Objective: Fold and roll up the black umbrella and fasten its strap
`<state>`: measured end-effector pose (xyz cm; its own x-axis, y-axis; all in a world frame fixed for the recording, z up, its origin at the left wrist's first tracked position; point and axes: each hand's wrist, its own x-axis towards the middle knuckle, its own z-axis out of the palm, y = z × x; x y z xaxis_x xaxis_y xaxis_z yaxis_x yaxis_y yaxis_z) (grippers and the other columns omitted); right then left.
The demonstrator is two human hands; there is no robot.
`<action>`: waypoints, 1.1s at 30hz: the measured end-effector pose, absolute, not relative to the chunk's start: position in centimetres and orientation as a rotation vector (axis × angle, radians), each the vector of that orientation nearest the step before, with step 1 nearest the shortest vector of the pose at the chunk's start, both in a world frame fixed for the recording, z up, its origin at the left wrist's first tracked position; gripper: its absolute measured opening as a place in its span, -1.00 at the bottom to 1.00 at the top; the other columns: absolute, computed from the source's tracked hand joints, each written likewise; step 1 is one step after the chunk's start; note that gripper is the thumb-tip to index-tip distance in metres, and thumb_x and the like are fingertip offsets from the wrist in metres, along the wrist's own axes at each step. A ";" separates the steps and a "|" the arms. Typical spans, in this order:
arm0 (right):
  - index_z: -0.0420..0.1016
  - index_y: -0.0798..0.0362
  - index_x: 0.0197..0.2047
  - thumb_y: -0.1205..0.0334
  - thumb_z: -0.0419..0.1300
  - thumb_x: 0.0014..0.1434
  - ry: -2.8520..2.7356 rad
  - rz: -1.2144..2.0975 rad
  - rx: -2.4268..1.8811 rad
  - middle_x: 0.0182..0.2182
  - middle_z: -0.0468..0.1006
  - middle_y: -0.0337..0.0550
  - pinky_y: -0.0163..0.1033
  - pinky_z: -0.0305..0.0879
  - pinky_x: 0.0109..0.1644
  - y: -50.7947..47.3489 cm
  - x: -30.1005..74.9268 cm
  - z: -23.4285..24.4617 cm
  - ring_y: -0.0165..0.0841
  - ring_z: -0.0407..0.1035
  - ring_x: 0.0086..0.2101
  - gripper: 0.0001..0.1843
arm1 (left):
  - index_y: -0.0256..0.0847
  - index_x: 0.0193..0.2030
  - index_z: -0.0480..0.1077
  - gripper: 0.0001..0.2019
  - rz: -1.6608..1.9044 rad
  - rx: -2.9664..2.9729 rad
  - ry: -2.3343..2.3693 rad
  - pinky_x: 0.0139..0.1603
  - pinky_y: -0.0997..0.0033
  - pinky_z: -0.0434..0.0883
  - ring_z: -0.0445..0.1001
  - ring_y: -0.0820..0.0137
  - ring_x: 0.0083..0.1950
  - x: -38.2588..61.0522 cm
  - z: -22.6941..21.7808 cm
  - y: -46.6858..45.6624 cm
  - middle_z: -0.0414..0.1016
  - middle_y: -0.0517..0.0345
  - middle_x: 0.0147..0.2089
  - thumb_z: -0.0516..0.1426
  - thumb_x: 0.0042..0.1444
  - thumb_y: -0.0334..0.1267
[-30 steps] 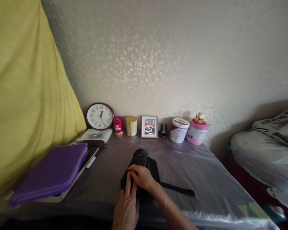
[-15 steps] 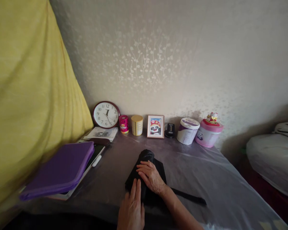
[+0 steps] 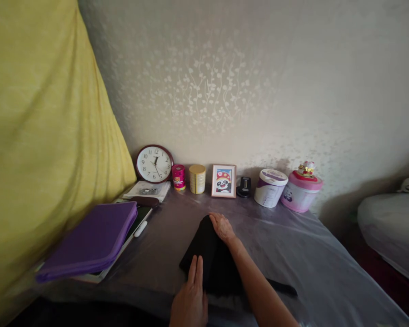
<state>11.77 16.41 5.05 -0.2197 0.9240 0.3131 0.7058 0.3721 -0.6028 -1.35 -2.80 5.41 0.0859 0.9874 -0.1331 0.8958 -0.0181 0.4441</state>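
One black cloth (image 3: 209,256) on plastic-covered table (image 3: 293,245); floral wallpaper (image 3: 207,91) behind.

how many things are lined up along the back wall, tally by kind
clock: 1
cans: 2 (red can, yellow can)
tubs: 2 (white tub, pink tub)
picture frame: 1
small black gadget: 1
figurine on the pink tub: 1
total: 8

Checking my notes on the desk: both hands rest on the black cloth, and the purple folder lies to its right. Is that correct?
No. The head view shows the purple folder to the left of the black cloth, not the right. The left hand and right hand do both rest on the cloth.
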 end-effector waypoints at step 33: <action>0.47 0.11 -0.20 -0.01 0.19 -0.08 -1.204 1.145 -1.325 -0.52 0.50 -0.21 -0.33 0.24 -0.51 4.5 16.1 4.8 -0.35 0.38 -0.51 -0.56 | -0.35 0.32 -0.25 -0.37 0.503 1.992 1.887 0.01 0.47 0.31 0.26 0.34 0.20 -2.0 5.9 -3.4 -0.16 -0.10 0.38 -0.15 0.09 -0.44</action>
